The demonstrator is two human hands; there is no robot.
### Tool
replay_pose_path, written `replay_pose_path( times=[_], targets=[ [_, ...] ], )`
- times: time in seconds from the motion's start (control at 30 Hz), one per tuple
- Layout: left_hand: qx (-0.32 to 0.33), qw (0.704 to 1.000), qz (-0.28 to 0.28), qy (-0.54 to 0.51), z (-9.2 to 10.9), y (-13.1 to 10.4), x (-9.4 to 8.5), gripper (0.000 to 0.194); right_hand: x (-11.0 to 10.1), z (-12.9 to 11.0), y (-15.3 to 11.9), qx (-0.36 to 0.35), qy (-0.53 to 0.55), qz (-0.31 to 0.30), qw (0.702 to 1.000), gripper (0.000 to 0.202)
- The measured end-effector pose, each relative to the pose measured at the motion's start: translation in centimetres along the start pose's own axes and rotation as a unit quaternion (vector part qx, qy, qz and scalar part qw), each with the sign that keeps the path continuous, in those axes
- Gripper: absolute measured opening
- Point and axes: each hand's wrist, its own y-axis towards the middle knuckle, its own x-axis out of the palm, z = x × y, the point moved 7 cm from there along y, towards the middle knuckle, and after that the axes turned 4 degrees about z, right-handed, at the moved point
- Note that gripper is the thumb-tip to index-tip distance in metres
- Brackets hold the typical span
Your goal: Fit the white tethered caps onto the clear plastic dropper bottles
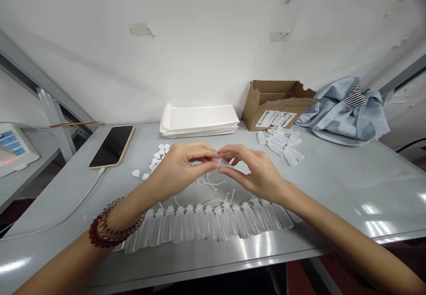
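Observation:
Both hands meet above the middle of the grey table. My left hand [188,162] pinches one end of a small translucent plastic bottle [223,162], and my right hand [251,168] grips its other end; the fingers hide much of it. Below them, a row of similar translucent bottles [199,224] lies side by side near the front edge. Thin white plastic strips with loops [209,181] lie between the row and my hands. Several small white caps [156,156] are scattered just beyond my left hand. A loose pile of translucent bottles [281,144] lies beyond my right hand.
A stack of white flat boxes [201,119] stands against the wall, beside an open cardboard box [278,106]. Light blue cloth [349,113] lies at the back right. On the left, a phone [112,146] has a white charging cable [78,208] plugged in.

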Motion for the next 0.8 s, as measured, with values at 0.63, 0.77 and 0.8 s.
replay_pose_path(
  times=[0.63,0.77,0.8],
  targets=[
    [-0.066,0.992,0.04,-0.099,-0.3,-0.1,-1.1,0.023,1.3,2.8,-0.9,0.315,0.489,0.008,0.813,0.018],
    [0.07,0.995,0.063,0.042,2.0,-0.6,-0.3,0.031,1.9,2.6,-0.9,0.311,0.566,-0.009,0.763,0.017],
    [0.107,0.988,0.079,0.08,2.6,-0.8,-0.1,0.037,2.0,2.6,-0.9,0.311,0.578,-0.009,0.754,0.017]
  ],
)
